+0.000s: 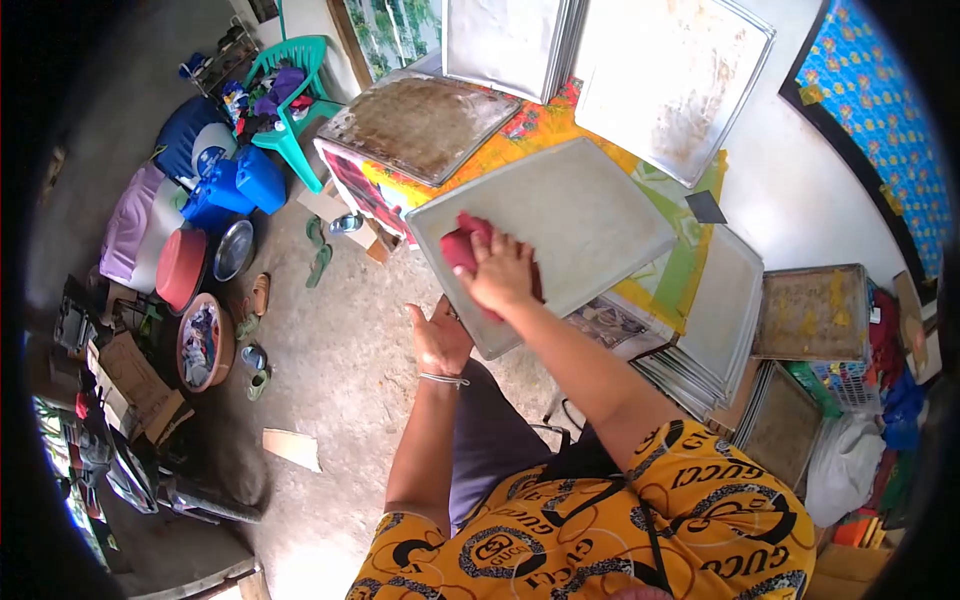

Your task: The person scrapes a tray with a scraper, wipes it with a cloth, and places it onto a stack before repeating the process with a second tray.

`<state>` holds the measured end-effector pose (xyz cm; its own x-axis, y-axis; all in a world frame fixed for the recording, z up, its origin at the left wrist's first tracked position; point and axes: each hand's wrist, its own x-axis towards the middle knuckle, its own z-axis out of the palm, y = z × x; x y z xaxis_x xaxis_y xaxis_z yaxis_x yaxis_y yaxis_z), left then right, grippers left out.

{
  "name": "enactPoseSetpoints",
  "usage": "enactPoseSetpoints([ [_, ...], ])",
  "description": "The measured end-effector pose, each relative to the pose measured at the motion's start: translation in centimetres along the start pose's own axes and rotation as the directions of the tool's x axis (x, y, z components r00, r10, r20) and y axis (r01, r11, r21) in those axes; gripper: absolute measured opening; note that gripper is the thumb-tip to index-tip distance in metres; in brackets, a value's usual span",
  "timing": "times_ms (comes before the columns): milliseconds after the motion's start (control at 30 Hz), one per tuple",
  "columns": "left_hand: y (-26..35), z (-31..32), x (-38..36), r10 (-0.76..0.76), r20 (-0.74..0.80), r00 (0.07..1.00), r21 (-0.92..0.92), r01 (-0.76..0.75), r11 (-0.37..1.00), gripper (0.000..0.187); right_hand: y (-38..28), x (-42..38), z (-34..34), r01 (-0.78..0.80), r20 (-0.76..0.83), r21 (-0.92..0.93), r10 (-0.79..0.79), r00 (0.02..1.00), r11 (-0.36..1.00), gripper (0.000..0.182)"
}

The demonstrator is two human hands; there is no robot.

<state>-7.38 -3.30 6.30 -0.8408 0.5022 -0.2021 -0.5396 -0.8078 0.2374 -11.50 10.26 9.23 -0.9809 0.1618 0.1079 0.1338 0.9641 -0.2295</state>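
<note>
A large grey metal tray (590,225) lies tilted over the near edge of a table with a flowered yellow cloth (525,122). My right hand (502,272) presses a dark red cloth (462,243) against the tray's left part, with its fingers spread over the cloth. My left hand (440,340) is at the tray's lower left edge, palm up, thumb apart; its other fingers are partly hidden at or under the rim. Whether it grips the rim is not clear.
A stained tray (415,122) lies on the table's left side. More trays (680,75) lean on the wall behind, and others (715,320) are stacked at the right. Slippers (318,262), basins (206,343), blue jugs (258,180) and a green chair (292,145) are at the left.
</note>
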Motion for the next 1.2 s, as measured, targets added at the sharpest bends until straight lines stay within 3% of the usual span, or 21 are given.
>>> enactPoseSetpoints([
  [67,-0.2,0.2,-0.7,0.010,0.054,0.999,-0.086,-0.005,0.996,0.090,-3.0,-1.1,1.4,0.099,-0.095,0.046,-0.094,0.991,0.994,0.062],
  [133,-0.6,-0.3,-1.4,0.049,0.103,0.994,-0.138,-0.035,0.990,0.086,-5.0,-1.4,1.2,0.187,-0.163,0.337,-0.138,0.977,0.923,0.049],
  [167,-0.6,-1.7,-0.7,0.105,0.061,0.993,-0.237,-0.088,0.967,0.079,-6.0,-1.2,0.8,0.150,-0.133,0.471,-0.098,0.986,0.869,0.037],
  [233,-0.8,-1.9,-1.3,0.192,0.130,0.973,-0.108,-0.179,0.978,0.076,-7.7,0.0,1.1,-0.033,0.059,0.885,-0.044,0.997,0.464,0.038],
  [267,-0.9,-1.9,-1.4,0.231,0.167,0.959,-0.044,-0.227,0.973,0.075,-8.0,0.7,1.3,-0.148,0.163,0.970,-0.062,0.985,0.191,0.038],
  [300,-1.0,-2.3,-0.2,0.268,0.085,0.960,-0.026,-0.266,0.964,0.069,-8.5,0.4,-1.0,-0.362,0.345,0.900,-0.113,0.932,-0.241,0.038],
  [333,-1.1,-1.7,-1.0,0.157,0.168,0.973,-0.087,-0.144,0.986,0.059,-8.4,0.8,-1.8,-0.472,0.452,0.804,-0.143,0.880,-0.361,0.033],
  [400,-1.7,-2.5,0.0,0.099,-0.158,0.982,-0.067,-0.110,0.992,0.064,-6.9,1.4,-2.3,-0.415,0.348,0.656,-0.235,0.907,-0.630,0.031],
  [433,-2.8,-2.2,-0.3,0.120,-0.136,0.983,0.264,-0.081,0.961,0.067,-5.7,2.2,-1.4,-0.392,0.305,0.593,-0.254,0.918,-0.704,0.030],
  [467,-4.1,-1.6,-0.8,0.127,-0.200,0.971,0.355,-0.049,0.934,0.061,-4.1,3.1,-0.4,-0.364,0.258,0.523,-0.263,0.929,-0.770,0.029],
  [533,-6.3,-0.2,-1.7,0.138,-0.317,0.938,0.518,0.049,0.854,0.050,-0.2,4.0,-0.5,-0.467,0.061,0.332,-0.476,0.877,-0.819,0.031],
  [633,-8.2,0.1,-2.0,0.136,-0.306,0.942,0.572,0.067,0.818,0.038,5.2,2.5,-2.6,-0.284,0.182,0.592,-0.218,0.959,-0.754,0.033],
  [733,-7.2,0.3,-2.8,0.122,-0.293,0.948,0.602,0.084,0.794,0.034,11.1,-0.7,-6.5,-0.360,0.267,0.594,-0.246,0.932,-0.719,0.032],
  [800,-5.5,-0.5,-4.4,0.087,-0.225,0.971,0.606,0.070,0.792,0.031,14.9,-3.3,-9.0,-0.248,0.313,0.703,-0.023,0.949,-0.666,0.031],
  [867,-3.4,-2.1,-6.5,0.027,-0.210,0.977,0.629,0.114,0.769,0.033,19.1,-6.1,-10.8,-0.173,0.325,0.884,0.305,0.895,-0.435,0.030],
  [967,-1.0,-2.9,-9.9,0.002,-0.271,0.963,0.732,0.205,0.649,0.037,25.0,-10.4,-11.5,-0.205,0.105,0.970,0.533,0.840,0.132,0.036],
  [1000,-0.9,-3.2,-10.6,-0.010,-0.296,0.955,0.750,0.239,0.617,0.039,25.9,-11.8,-11.6,-0.254,0.017,0.907,0.572,0.820,0.336,0.038],
  [1100,-3.3,-2.9,-11.4,0.288,-0.137,0.948,0.742,-0.095,0.663,0.050,26.4,-14.7,-10.7,-0.323,-0.248,0.485,0.482,0.840,0.813,0.041],
  [1200,-3.7,0.4,-12.1,0.341,-0.156,0.927,0.783,-0.094,0.614,0.057,26.6,-14.7,-7.2,-0.338,-0.245,-0.052,0.316,0.917,0.940,0.047],
])
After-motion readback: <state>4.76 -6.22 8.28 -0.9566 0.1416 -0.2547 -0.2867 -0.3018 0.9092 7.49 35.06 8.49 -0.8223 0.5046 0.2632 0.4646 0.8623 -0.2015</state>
